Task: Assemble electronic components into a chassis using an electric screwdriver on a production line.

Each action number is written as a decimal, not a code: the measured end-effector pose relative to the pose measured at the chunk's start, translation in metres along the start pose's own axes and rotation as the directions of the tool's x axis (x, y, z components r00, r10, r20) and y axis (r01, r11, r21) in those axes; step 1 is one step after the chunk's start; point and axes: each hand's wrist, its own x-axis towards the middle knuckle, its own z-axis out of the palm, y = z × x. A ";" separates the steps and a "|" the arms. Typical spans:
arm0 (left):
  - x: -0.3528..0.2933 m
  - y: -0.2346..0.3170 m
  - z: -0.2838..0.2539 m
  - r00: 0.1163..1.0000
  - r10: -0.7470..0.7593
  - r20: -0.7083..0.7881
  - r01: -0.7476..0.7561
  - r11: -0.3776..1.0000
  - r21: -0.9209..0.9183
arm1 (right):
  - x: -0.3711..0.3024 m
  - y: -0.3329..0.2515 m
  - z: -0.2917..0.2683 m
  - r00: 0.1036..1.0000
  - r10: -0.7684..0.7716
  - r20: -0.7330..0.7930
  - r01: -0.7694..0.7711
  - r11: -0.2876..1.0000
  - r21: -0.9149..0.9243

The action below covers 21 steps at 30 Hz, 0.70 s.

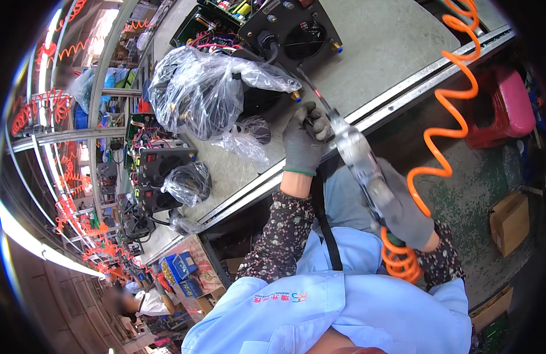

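- Blue work shirt point(273, 318), worn by the person, nearest the lens; fills the lower centre of the frame.
- Power driver point(354, 147): centre of frame, slanting toward the top, thin bit near the lower edge of a black panel point(256, 25). Contact between bit and panel: cannot tell.
- Right hand point(405, 206): gloved, wrapped around the driver's body, right of centre.
- Left hand point(301, 144): gloved, fingers curled in at the table's front edge, beside the bit. Cannot tell whether something small is pinched there.
- Panel, top centre: round opening, thick black cable and brass-and-blue fitting point(339, 49) in place. Circuit boards point(199, 26) behind it lie uncovered.
- Progress (judged): part-way. Cable and fitting look mounted; boards remain unenclosed. Number of screws driven: not readable.
- Clear plastic bag point(190, 88), upper left of centre, draped over a dark part; state beneath partly hidden.
- Table point(391, 59): bare metal surface right of the panel.
- Orange coiled hose point(447, 133): runs down the right of the frame.
- Further out: similar units point(161, 165), left, also open; blue bins point(181, 265), lower left; pink stool point(512, 112), far right.
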 end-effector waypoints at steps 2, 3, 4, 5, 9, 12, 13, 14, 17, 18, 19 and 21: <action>0.002 0.001 0.001 0.996 -0.067 0.057 0.070 0.995 -0.069 | 0.017 0.003 0.000 0.993 -0.103 -0.061 0.101 0.994 -0.037; 0.000 0.002 0.002 0.999 -0.045 -0.006 0.045 0.998 -0.051 | 0.022 -0.003 -0.001 1.000 0.002 -0.014 -0.002 0.998 -0.059; -0.001 0.002 0.003 0.997 -0.024 -0.069 0.022 0.999 -0.031 | 0.027 -0.004 0.000 1.000 0.001 -0.016 -0.002 0.999 -0.051; -0.004 0.001 0.005 0.997 0.033 -0.068 -0.028 0.997 0.067 | 0.031 -0.005 0.001 1.000 -0.017 0.011 0.018 0.999 -0.038; -0.002 -0.002 0.001 0.989 0.116 -0.096 -0.103 0.987 0.125 | 0.038 0.003 0.004 0.991 -0.128 0.049 0.128 0.992 -0.002; -0.002 -0.003 0.003 0.980 0.155 -0.127 -0.127 0.970 0.207 | 0.038 0.004 0.004 0.988 -0.152 0.033 0.152 0.988 0.002; -0.002 -0.003 0.001 0.983 0.140 -0.120 -0.114 0.973 0.202 | 0.038 0.003 0.004 0.987 -0.160 0.017 0.160 0.987 -0.015; -0.003 -0.003 0.001 0.985 0.126 -0.114 -0.102 0.975 0.197 | 0.038 0.002 0.004 0.987 -0.159 0.017 0.159 0.987 -0.015; -0.003 -0.003 0.001 0.983 0.135 -0.121 -0.108 0.972 0.211 | 0.040 0.002 0.004 0.988 -0.150 0.031 0.152 0.986 -0.062; -0.002 -0.003 0.002 0.983 0.135 -0.122 -0.107 0.972 0.210 | 0.040 0.005 0.004 0.981 -0.193 0.010 0.193 0.977 -0.091; -0.002 -0.003 0.003 0.982 0.145 -0.119 -0.115 0.967 0.227 | 0.041 0.007 0.005 0.972 -0.235 -0.008 0.233 0.965 -0.120; -0.001 -0.004 0.006 0.981 0.152 -0.117 -0.120 0.963 0.241 | 0.042 0.011 0.004 0.961 -0.276 -0.015 0.272 0.955 -0.120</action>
